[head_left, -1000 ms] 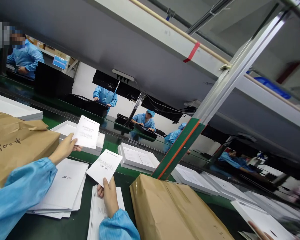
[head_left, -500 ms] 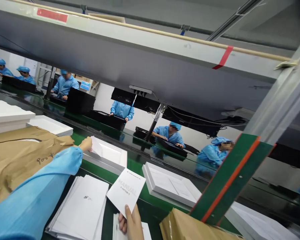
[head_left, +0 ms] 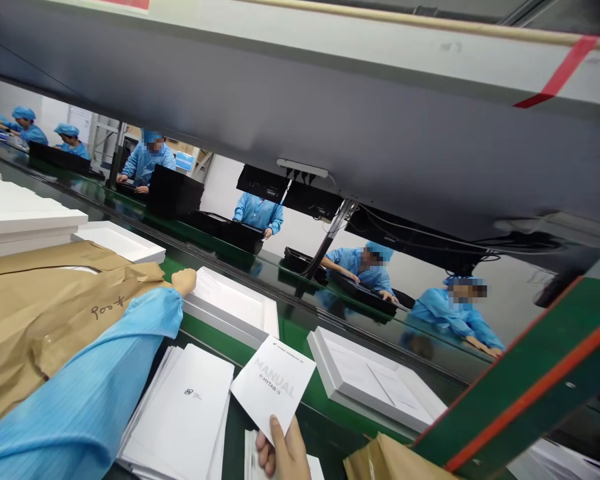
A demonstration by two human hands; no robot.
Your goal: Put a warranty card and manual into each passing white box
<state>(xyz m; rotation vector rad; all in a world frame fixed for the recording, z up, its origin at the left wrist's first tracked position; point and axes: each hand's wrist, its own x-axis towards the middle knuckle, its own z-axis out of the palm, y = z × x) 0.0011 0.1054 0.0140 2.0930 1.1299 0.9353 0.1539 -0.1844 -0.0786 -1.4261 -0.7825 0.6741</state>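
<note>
My right hand (head_left: 283, 450) pinches a white manual (head_left: 274, 383) by its lower edge, thumb on the cover, above a small stack of white booklets (head_left: 251, 453). At the left end of an open white box (head_left: 230, 320) is my left hand (head_left: 184, 283), its fingers curled closed. What those fingers hold, if anything, is hidden. White paper (head_left: 210, 289) lies inside that box near the hand. Below my left sleeve, a stack of white printed sheets (head_left: 185, 407) rests on the dark surface.
Brown paper wrapping (head_left: 45, 287) covers the left side, with white boxes (head_left: 25, 207) behind it. Another open box (head_left: 380, 380) holds papers. A brown packet (head_left: 395, 460) and a green post (head_left: 520, 380) stand right. A shelf (head_left: 280, 100) hangs overhead. Blue-clad people work across the line.
The white sheet my left hand held up over the box now lies lower inside it. My right hand still holds the manual. The view has shifted, moving things rightward in the picture.
</note>
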